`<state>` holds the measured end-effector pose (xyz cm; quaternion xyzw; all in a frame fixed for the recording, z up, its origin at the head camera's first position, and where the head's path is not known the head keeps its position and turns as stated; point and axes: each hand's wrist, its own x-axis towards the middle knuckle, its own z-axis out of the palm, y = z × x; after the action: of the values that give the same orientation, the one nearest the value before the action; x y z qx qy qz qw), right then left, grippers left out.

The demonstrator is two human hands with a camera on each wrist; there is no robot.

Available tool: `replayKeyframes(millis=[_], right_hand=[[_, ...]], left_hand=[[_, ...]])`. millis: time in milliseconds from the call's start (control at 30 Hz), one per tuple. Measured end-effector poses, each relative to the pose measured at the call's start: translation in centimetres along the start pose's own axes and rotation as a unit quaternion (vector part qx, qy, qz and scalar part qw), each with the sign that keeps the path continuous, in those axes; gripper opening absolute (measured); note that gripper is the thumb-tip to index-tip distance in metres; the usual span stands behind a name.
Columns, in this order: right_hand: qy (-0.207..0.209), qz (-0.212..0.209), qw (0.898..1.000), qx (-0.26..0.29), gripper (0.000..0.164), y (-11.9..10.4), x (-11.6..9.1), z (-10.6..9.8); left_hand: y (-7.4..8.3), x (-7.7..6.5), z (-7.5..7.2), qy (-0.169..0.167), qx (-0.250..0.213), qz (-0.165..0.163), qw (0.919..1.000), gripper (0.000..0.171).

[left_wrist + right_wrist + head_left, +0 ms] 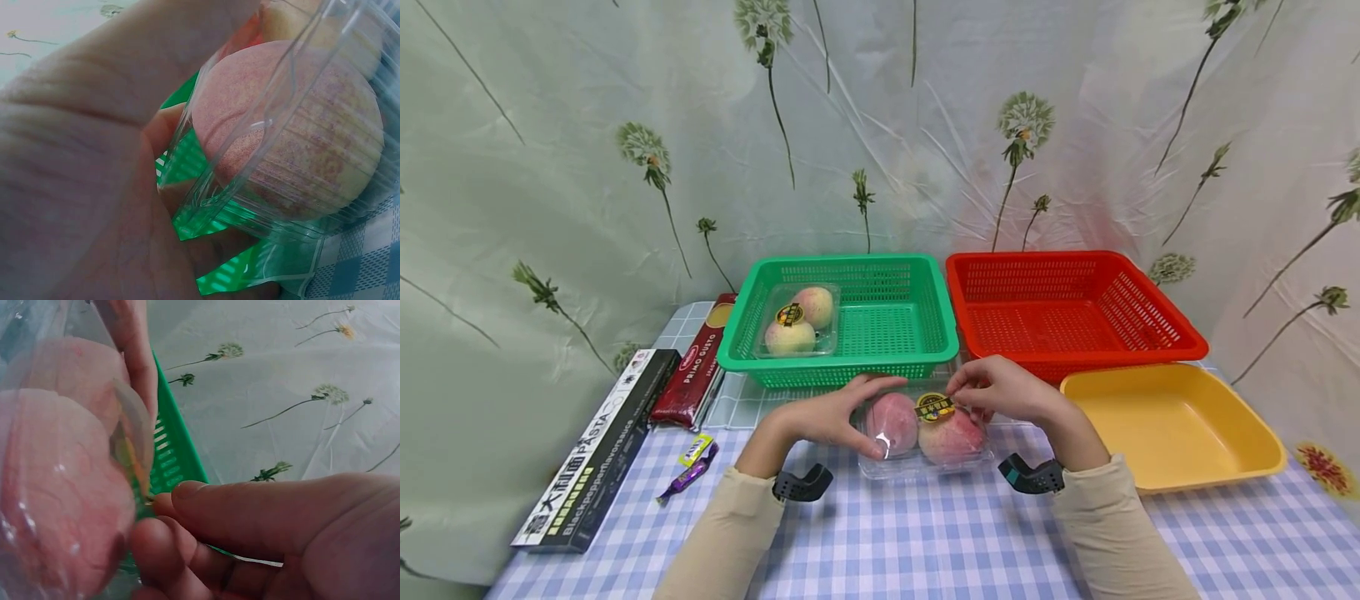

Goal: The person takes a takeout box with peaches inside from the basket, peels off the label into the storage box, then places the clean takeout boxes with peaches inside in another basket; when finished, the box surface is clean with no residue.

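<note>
I have the right hand (pixel 1000 389) with thumb and forefinger pinching the right edge of a black-and-gold label (pixel 935 408); on the right wrist view that edge looks lifted, though I cannot tell how far. The left hand (pixel 835 417) grips the left end of a clear pack (pixel 922 472), its thumb on the near side and its other fingers round the far side.

I see the pack on the checked surface (pixel 925 542), just near of the green basket (pixel 842 367). Inside it sit two pinkish peaches, a left peach (pixel 892 421) and a right peach (pixel 952 437), with the label above the gap between them.

In the left part of the green basket I make out a second clear pack (pixel 822 343) holding two paler peaches, with a similar label. The red basket (pixel 1045 325) stands to the right of the green one, and a yellow tray (pixel 1180 425) lies near of the red.

Over on the left I see a dark red packet (pixel 695 375) between the green basket and a long black-and-white pasta box (pixel 597 450). Near of the packet lie a yellow sweet (pixel 696 450) and a purple sweet (pixel 689 475). A dandelion-print sheet (pixel 880 125) hangs at the far side.
</note>
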<state>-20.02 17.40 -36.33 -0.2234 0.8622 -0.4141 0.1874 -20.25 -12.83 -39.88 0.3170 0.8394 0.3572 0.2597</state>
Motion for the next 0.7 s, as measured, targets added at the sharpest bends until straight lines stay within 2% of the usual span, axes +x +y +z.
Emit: replayKeyframes(millis=[167, 267, 500, 700], right_hand=[[-0.010, -0.013, 1.000, 0.002, 0.019, -0.1, -0.2, -0.3], [-0.008, -0.003, 1.000, 0.012, 0.018, -0.2, -0.2, -0.2], [0.032, 0.029, 0.999, 0.009, 0.012, -0.6, 0.4, 0.8], [0.066, 0.025, 0.997, -0.028, 0.007, -0.9, 0.7, 1.5]], left_hand=[[0.1, 0.0, 0.0, -0.002, -0.005, 0.001, 1.0000, 0.100], [0.1, -0.1, 0.0, -0.002, -0.004, 0.002, 1.0000, 0.100], [0.3, -0.2, -0.1, -0.002, -0.002, 0.003, 1.0000, 0.098], [0.3, -0.1, 0.0, -0.002, -0.003, 0.003, 1.0000, 0.098]])
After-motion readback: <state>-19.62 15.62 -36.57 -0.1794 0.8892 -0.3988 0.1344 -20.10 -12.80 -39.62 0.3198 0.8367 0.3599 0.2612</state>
